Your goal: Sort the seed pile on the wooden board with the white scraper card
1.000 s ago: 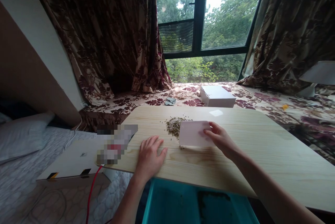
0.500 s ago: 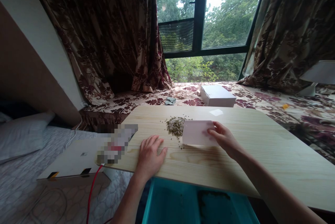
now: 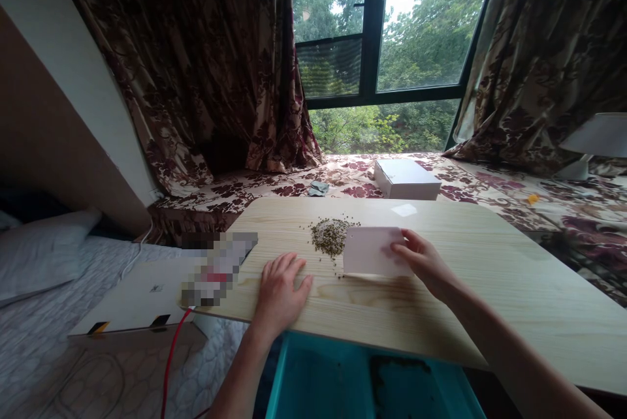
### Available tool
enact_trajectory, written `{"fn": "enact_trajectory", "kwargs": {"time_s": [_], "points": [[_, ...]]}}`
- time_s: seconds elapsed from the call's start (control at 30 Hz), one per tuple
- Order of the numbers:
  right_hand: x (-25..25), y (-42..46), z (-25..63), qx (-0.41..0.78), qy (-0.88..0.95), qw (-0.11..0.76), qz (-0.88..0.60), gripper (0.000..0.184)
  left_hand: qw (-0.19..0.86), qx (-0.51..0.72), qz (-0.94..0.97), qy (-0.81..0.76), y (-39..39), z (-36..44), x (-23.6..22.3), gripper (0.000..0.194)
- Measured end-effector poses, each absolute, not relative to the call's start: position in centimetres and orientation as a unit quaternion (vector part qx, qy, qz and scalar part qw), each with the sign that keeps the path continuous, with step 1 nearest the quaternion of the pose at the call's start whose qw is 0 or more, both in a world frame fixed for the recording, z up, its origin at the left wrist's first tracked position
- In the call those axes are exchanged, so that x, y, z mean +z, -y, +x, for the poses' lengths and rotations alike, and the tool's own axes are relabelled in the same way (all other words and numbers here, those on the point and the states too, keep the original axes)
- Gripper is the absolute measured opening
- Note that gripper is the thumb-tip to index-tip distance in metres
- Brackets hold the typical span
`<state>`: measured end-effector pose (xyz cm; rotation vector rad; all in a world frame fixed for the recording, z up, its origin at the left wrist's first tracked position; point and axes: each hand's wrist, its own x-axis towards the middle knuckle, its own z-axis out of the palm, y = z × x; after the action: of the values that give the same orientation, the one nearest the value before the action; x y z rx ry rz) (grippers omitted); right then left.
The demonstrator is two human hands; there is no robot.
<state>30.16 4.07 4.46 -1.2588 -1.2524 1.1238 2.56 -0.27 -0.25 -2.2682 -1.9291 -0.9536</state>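
Observation:
A thin, translucent white plastic scraper point(image 3: 369, 250) stands tilted on the wooden table, its far right edge pinched in my right hand point(image 3: 421, 259). Just left of it lies a small pile of greenish-brown beans or seeds point(image 3: 332, 236), with whitish grains showing at the back. A few loose seeds are scattered around the pile, some near the scraper's lower left corner. Flat on the table to the left of and nearer than the pile, my left hand point(image 3: 283, 292) has its fingers spread and holds nothing.
The pale wooden table point(image 3: 441, 314) overhangs a teal two-part tub point(image 3: 323, 373). A blurred-out item point(image 3: 220, 269) lies at its left edge, with a red cable point(image 3: 171, 347) hanging down. Beyond stand a white box point(image 3: 407, 177) and a lamp point(image 3: 595, 138) on a patterned sill.
My right hand and the scraper have shifted slightly right and toward me, away from the pile. The left hand has stayed where it was.

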Motion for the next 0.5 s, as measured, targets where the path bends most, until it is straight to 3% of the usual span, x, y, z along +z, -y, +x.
{"fn": "enact_trajectory", "kwargs": {"time_s": [0.5], "points": [[4.0, -4.3, 29.1, 0.467, 0.530, 0.493, -0.508, 0.025, 0.010, -0.303, -0.727, 0.616, 0.2, 2.5, -0.3, 0.026]]}}
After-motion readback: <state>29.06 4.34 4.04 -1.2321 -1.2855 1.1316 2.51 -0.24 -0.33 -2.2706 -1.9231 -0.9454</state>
